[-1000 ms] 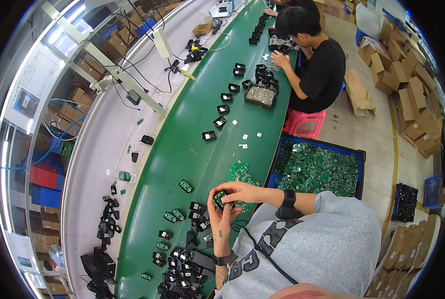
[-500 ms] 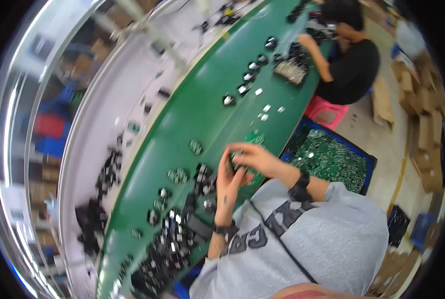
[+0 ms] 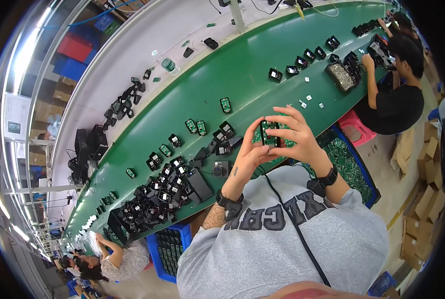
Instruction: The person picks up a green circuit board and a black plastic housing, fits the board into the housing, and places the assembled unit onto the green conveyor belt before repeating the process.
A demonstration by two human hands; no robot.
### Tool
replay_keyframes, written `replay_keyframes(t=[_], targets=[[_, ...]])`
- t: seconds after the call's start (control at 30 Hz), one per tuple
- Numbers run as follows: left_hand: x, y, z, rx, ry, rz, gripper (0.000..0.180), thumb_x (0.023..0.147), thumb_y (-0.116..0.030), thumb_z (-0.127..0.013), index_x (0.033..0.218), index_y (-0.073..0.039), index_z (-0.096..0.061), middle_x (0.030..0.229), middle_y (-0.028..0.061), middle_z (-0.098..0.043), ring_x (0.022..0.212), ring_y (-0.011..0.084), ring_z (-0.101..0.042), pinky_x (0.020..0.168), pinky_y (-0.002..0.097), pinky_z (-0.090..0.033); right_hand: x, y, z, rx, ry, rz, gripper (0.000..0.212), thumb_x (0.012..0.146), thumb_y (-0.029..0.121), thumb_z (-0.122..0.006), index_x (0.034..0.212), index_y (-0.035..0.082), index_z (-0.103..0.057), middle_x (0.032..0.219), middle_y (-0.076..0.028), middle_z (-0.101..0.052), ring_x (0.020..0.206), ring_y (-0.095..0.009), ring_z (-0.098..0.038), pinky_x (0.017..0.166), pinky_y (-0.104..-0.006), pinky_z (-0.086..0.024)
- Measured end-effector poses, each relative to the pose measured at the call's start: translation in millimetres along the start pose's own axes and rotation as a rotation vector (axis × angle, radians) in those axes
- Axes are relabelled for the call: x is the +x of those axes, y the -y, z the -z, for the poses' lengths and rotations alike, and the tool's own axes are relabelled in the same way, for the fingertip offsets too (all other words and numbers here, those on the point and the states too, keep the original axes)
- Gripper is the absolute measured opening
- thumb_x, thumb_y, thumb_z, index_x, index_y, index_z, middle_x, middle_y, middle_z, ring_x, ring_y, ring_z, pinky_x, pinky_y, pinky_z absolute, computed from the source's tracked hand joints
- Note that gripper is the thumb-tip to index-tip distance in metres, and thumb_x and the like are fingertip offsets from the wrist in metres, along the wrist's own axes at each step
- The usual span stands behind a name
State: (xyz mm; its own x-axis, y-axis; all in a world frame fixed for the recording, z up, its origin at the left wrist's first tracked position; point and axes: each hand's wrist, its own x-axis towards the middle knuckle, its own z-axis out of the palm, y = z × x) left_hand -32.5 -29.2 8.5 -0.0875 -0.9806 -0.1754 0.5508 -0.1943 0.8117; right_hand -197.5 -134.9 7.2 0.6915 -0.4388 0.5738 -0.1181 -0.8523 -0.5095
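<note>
Between my two hands, above the near edge of the green bench, is a small black case with a green circuit board (image 3: 269, 134) in it. My left hand (image 3: 250, 155) grips its left side and lower end, thumb across the front. My right hand (image 3: 296, 137) closes on it from the right, fingertips pressed against the board's face. Behind my hands, more green circuit boards (image 3: 288, 130) show in part on the bench. Left of them sit black cases (image 3: 226, 130) in a cluster, and further out one lone case with a green board (image 3: 225, 104).
A heap of black cases (image 3: 157, 194) covers the bench to my left. A box of small metal parts (image 3: 340, 75) stands to the right, near a co-worker in black (image 3: 397, 104). Blue crates (image 3: 190, 238) stand below the bench edge. Another co-worker (image 3: 125, 259) sits far left.
The view has swung and sharpened, so the scene sits differently in the picture. My hands stay together; the cased board between them, mostly covered before, now shows its face.
</note>
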Motion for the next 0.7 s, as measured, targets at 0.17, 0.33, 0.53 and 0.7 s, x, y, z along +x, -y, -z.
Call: replay_keyframes(t=[0.17, 0.33, 0.53, 0.7], targets=[[-5, 0, -6, 0.019, -0.039, -0.037, 0.067, 0.093, -0.006, -0.049, 0.149, -0.017, -0.015, 0.127, 0.0189, -0.053, 0.113, 0.0299, -0.059, 0.094, 0.043, -0.051, 5, 10, 2, 0.083, 0.027, -0.047, 0.039, 0.065, 0.015, -0.08, 0.102, 0.013, -0.066, 0.131, -0.008, -0.055, 0.13, -0.034, -0.043, 0.106, -0.0513, -0.035], [-4, 5, -3, 0.027, -0.067, -0.02, 0.068, 0.093, -0.004, -0.051, 0.149, -0.016, -0.015, 0.124, 0.0175, -0.056, 0.114, 0.029, -0.058, 0.093, 0.0427, -0.052, 4, 12, 3, 0.13, 0.072, -0.066, 0.039, 0.064, 0.01, -0.079, 0.101, 0.012, -0.065, 0.131, -0.009, -0.055, 0.13, -0.034, -0.043, 0.104, -0.0492, -0.039], [-6, 4, -3, 0.051, -0.035, -0.004, 0.068, 0.093, -0.003, -0.051, 0.149, -0.017, -0.016, 0.123, 0.0173, -0.056, 0.114, 0.0289, -0.059, 0.094, 0.0439, -0.051, 3, 16, 9, 0.003, 0.043, 0.002, 0.041, 0.06, 0.007, -0.078, 0.099, 0.01, -0.065, 0.128, -0.008, -0.057, 0.126, -0.034, -0.047, 0.103, -0.0498, -0.04], [-8, 1, -6, 0.005, -0.033, -0.017, 0.07, 0.093, -0.003, -0.053, 0.15, -0.017, -0.015, 0.122, 0.0183, -0.057, 0.113, 0.0295, -0.059, 0.095, 0.0437, -0.05, 4, 19, 13, -0.037, 0.044, 0.026, 0.042, 0.06, 0.006, -0.077, 0.1, 0.009, -0.065, 0.125, -0.007, -0.058, 0.126, -0.034, -0.048, 0.102, -0.0505, -0.04]])
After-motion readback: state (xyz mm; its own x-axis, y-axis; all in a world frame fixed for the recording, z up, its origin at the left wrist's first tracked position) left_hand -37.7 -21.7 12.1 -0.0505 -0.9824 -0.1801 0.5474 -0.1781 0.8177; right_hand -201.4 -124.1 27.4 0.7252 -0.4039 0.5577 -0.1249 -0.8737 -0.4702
